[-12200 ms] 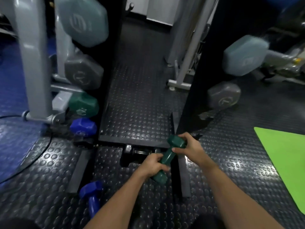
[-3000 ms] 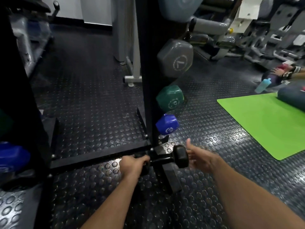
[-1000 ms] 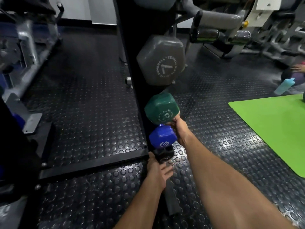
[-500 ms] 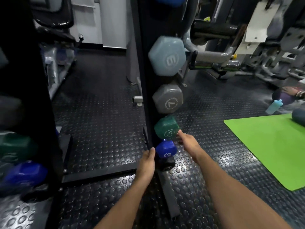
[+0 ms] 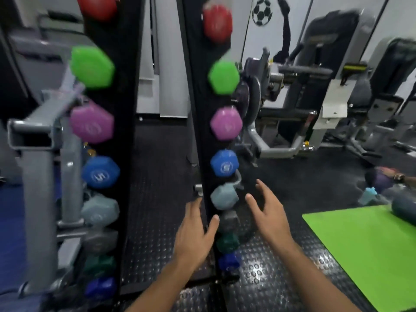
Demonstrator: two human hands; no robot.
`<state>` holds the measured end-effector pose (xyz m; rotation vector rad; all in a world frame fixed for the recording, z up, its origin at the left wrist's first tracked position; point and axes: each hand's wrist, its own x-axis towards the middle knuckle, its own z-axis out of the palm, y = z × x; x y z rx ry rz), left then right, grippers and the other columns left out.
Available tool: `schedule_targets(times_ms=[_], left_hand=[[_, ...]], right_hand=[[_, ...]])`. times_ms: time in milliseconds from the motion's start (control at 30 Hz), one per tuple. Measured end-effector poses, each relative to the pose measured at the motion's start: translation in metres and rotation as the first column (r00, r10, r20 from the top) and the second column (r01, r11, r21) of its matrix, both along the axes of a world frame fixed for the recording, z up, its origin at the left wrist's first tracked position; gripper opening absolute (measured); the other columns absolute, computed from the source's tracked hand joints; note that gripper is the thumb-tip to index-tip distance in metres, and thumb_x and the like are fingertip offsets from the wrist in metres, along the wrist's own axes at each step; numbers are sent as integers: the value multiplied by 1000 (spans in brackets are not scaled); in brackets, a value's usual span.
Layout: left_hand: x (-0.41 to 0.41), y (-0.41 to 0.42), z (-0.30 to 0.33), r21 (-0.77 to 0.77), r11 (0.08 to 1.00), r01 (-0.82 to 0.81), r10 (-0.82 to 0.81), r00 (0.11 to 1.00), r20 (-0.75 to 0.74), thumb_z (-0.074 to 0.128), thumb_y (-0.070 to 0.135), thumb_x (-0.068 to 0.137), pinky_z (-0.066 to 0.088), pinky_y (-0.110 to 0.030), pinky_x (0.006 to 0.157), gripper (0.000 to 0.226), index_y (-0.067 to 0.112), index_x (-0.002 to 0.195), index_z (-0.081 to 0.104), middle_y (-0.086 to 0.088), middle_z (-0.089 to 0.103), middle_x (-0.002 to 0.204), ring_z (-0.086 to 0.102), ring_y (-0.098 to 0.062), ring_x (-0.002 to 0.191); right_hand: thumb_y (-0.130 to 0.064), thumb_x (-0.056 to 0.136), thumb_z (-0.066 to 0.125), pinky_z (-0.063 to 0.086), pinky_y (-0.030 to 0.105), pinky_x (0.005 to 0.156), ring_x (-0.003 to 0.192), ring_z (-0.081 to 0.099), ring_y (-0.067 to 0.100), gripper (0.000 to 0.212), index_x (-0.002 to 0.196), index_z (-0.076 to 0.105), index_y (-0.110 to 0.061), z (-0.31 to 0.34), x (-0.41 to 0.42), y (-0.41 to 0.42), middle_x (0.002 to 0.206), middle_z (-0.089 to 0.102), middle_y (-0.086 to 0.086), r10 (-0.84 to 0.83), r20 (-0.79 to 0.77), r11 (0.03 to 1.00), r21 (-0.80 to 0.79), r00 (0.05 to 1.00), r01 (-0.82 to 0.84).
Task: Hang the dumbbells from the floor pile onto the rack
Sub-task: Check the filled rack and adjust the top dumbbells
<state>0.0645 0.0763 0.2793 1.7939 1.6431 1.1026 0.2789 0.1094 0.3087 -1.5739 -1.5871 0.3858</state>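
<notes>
A tall black rack [image 5: 198,113] stands in front of me with coloured hex dumbbells hung down its right post: red [image 5: 217,22], green [image 5: 223,77], purple [image 5: 226,123], blue [image 5: 224,163], pale grey-blue [image 5: 224,197], then grey, dark green and small blue ones lower down. The left post carries a matching column. My left hand [image 5: 194,233] is raised in front of the right post, fingers apart and empty. My right hand [image 5: 269,210] hovers just right of the pale grey-blue dumbbell, also spread and empty. The picture is blurred.
Grey exercise machines [image 5: 292,104] stand to the right behind the rack and another grey frame [image 5: 38,167] to the left. A bright green mat [image 5: 364,248] lies on the studded black floor at right, with a water bottle [image 5: 368,194] and a rolled dark item beyond it.
My view has swung upward, showing the upper dumbbells. Both hands have lifted away from the lowest dumbbells and now hang free at the height of the pale grey-blue and grey ones.
</notes>
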Motion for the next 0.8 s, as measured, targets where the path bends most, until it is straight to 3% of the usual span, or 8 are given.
schedule_targets(times_ms=[100, 267, 367, 500, 600, 700, 800], left_hand=[[-14, -9, 105, 168, 986, -6, 10, 1000, -24, 57, 50, 100, 53, -30, 92, 57, 25, 150, 41, 15, 44, 134, 56, -6, 116], [-40, -19, 301, 388, 921, 40, -11, 997, -77, 55, 51, 97, 48, -21, 82, 49, 25, 138, 49, 16, 46, 122, 54, -1, 99], [-54, -22, 407, 493, 863, 110, -30, 986, -167, 56, 46, 99, 51, -27, 87, 42, 24, 134, 51, 12, 48, 121, 56, -8, 103], [-74, -29, 527, 536, 833, 137, -5, 971, -239, 48, 46, 104, 51, -30, 92, 35, 25, 132, 52, 13, 50, 122, 56, -6, 108], [-91, -30, 602, 533, 833, 148, 22, 954, -300, 43, 51, 105, 50, -34, 99, 42, 23, 134, 52, 11, 50, 128, 54, -8, 116], [-109, -27, 678, 513, 845, 148, 67, 924, -376, 36, 57, 104, 46, -41, 110, 55, 20, 142, 50, 3, 48, 142, 50, -15, 131], [-128, -18, 753, 451, 886, 107, 82, 921, -380, 36, 57, 106, 37, -39, 118, 61, 15, 149, 48, -1, 44, 155, 43, -18, 142]], right_hand=[[-57, 97, 56, 34, 22, 107, 140, 43, 5, 69, 157, 40, -26, 105, -19, -10, 153, 49, -10, 27, 63, 992, 117, 998, -34], [-65, 92, 60, 41, 37, 116, 143, 45, 8, 80, 159, 34, -30, 295, -45, -14, 155, 49, -8, 120, 25, 965, 232, 992, -123], [-64, 90, 60, 41, 38, 117, 142, 46, 8, 81, 159, 34, -30, 400, -60, -18, 155, 49, -7, 150, 54, 947, 279, 987, -160], [-60, 92, 61, 48, 36, 106, 128, 54, 10, 74, 157, 34, -35, 517, -80, -28, 143, 56, -9, 134, 173, 924, 334, 976, -186], [-66, 93, 54, 51, 41, 103, 123, 55, 12, 73, 155, 37, -33, 591, -93, -27, 138, 57, -7, 147, 245, 916, 332, 958, -226], [-64, 97, 53, 43, 37, 110, 132, 50, 15, 68, 154, 42, -28, 660, -106, -18, 144, 54, -3, 175, 346, 908, 307, 922, -287], [-60, 98, 54, 36, 31, 110, 136, 48, 19, 67, 153, 44, -24, 727, -117, -7, 149, 52, 2, 197, 419, 905, 269, 886, -328]])
